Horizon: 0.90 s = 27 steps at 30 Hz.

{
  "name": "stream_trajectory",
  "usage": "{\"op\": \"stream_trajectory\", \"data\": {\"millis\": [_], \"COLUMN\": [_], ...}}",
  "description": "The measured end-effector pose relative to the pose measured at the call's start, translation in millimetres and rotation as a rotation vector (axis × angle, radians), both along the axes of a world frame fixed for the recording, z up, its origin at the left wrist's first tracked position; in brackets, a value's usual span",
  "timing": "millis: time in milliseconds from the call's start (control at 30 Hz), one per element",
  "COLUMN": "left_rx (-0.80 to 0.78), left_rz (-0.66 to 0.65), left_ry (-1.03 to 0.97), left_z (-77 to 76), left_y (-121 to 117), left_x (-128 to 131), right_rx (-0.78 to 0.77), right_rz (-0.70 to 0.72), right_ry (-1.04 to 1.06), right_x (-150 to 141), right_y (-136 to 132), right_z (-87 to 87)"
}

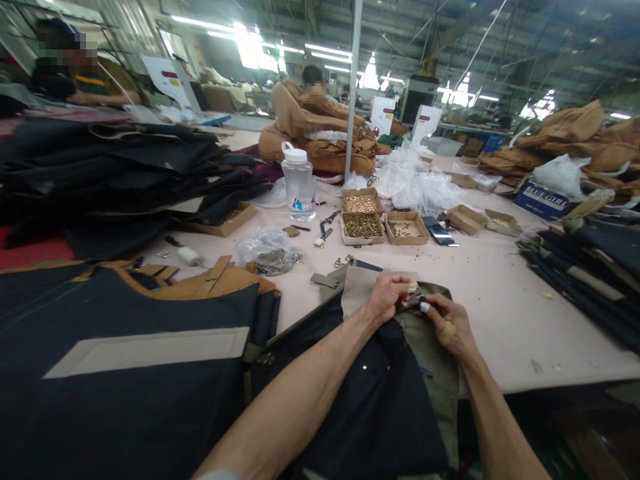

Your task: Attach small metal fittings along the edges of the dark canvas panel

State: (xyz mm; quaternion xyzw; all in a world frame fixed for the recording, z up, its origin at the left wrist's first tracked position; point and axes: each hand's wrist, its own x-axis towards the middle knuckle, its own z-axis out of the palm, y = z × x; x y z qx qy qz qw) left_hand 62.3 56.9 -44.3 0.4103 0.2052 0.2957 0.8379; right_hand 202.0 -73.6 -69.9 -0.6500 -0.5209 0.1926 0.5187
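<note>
A dark navy garment (370,393) with an olive lining (431,347) lies over the table's front edge in front of me. My left hand (393,297) is closed in a pinch at the upper olive edge of the garment, with a small white spot at its fingertips. Just to the right, my right hand (451,323) pinches at the same edge. White wrapping covers one of its fingertips, and a tan patch sits near its thumb. A small dark piece shows at its fingertips, too small to name. Two brass-coloured studs dot the navy cloth.
Boxes of small brass fittings (362,227) stand beyond my hands, beside a phone (439,231) and a clear water bottle (299,183). Navy garments (125,333) lie at left, with a dark pile (100,180) behind. More folded garments (585,273) are at right. A metal pole (353,93) rises mid-table.
</note>
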Motion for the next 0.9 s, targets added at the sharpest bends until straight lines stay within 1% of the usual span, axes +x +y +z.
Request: {"op": "stream_trajectory", "data": {"millis": [167, 267, 333, 433, 500, 567, 633, 700, 733, 800, 900], "left_rx": [0.096, 0.165, 0.226, 0.376, 0.462, 0.487, 0.487, 0.51, 0.533, 0.59, 0.716], "left_rz": [-0.04, -0.053, -0.055, -0.066, -0.081, -0.092, -0.111, -0.134, -0.147, -0.162, -0.149], "left_ry": [0.079, 0.109, 0.157, 0.274, 0.343, 0.389, 0.402, 0.39, 0.383, 0.381, 0.41], "left_z": [-0.8, -2.8, -4.4, -6.1, -6.8, -7.7, -9.3, -11.0, -11.6, -11.1, -6.3], "left_y": [-2, -4, -4, -5, -5, -6, -7, -8, -8, -9, -12], "left_x": [1, 1, 2, 2, 2, 2, 2, 3, 2, 1, 0], "right_rx": [0.014, 0.021, 0.024, 0.036, 0.045, 0.056, 0.054, -0.003, -0.05, -0.122, -0.114], "right_rz": [0.055, 0.048, 0.016, -0.025, -0.04, -0.098, -0.217, -0.309, -0.316, -0.271, -0.219], "right_ry": [-0.011, -0.015, 0.031, 0.153, 0.196, 0.193, 0.167, 0.138, 0.134, 0.171, 0.267], "right_x": [4, 3, 0, -4, -6, -8, -10, -12, -14, -17, -18], "right_y": [0, -2, -5, -7, -8, -10, -13, -16, -18, -20, -22], "right_z": [-1.6, 1.2, 3.3, 4.4, 4.2, 5.1, 8.5, 14.0, 16.7, 20.4, 18.1]}}
